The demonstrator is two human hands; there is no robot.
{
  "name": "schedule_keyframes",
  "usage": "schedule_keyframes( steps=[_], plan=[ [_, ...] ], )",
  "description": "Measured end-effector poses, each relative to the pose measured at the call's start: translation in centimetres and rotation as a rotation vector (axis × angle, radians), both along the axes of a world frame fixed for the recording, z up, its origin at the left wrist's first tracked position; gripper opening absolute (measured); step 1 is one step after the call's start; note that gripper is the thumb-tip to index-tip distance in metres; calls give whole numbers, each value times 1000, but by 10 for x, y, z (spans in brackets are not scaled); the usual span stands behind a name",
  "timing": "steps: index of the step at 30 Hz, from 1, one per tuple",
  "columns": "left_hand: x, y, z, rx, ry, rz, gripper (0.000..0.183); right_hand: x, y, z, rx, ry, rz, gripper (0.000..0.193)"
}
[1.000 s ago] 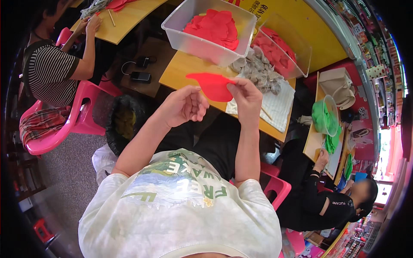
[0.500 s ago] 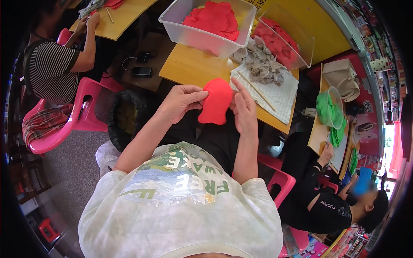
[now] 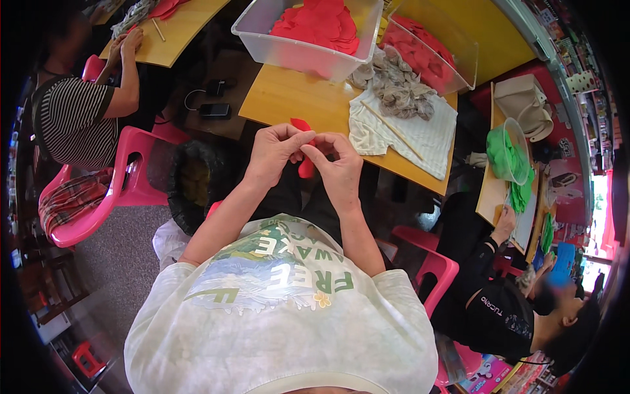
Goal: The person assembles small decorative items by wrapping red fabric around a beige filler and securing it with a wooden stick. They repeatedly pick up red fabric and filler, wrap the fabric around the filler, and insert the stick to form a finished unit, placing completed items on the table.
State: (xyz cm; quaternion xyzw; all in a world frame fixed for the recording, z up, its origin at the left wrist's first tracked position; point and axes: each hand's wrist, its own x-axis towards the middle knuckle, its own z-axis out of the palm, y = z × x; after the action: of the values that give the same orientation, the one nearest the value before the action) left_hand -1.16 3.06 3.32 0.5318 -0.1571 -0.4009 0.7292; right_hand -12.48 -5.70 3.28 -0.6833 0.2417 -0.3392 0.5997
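Note:
Over my lap, in front of the table edge, both hands pinch a red petal-shaped piece (image 3: 306, 169). It looks like thin sheet or cloth and is now folded or seen edge-on. My left hand (image 3: 270, 156) grips it from the left, thumb against fingers. From the right, my right hand (image 3: 340, 169) pinches it too, and the fingertips of both hands nearly meet. Much of the piece is hidden behind the fingers. Beyond the hands, the yellow wooden table (image 3: 275, 98) carries a white cloth (image 3: 423, 148) with a thin wooden stick (image 3: 392, 130) lying on it.
A translucent bin (image 3: 295, 56) of red pieces and a clear bin (image 3: 464, 62) of similar pieces stand beyond. Crumpled greyish-brown bundles (image 3: 400, 85) lie by the cloth. A black-lined bin (image 3: 187, 187) stands left. Co-workers sit on pink chairs (image 3: 125, 171) left and right.
My right hand has come left and closed on the red piece. The piece, earlier spread flat facing me, is now narrow between my fingers.

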Motion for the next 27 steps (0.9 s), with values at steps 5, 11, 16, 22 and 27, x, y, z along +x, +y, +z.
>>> schedule_keyframes(
  steps=[5,11,16,22,27],
  plan=[
    [3,1,-8,-13,195,-32,16,5,0,6,284,-42,53,14],
    [-2,0,-12,84,-153,-4,13,6,-7,-19,160,-194,-101,7],
    [-3,-5,-29,49,-311,73,15,4,9,-12,-145,-26,-130,8],
    [-5,-4,-21,-70,292,-70,22,8,17,-15,-174,-57,-121,8],
    [3,-3,-45,-53,-44,-155,21,5,23,-18,-223,-59,-111,9]
  ],
)
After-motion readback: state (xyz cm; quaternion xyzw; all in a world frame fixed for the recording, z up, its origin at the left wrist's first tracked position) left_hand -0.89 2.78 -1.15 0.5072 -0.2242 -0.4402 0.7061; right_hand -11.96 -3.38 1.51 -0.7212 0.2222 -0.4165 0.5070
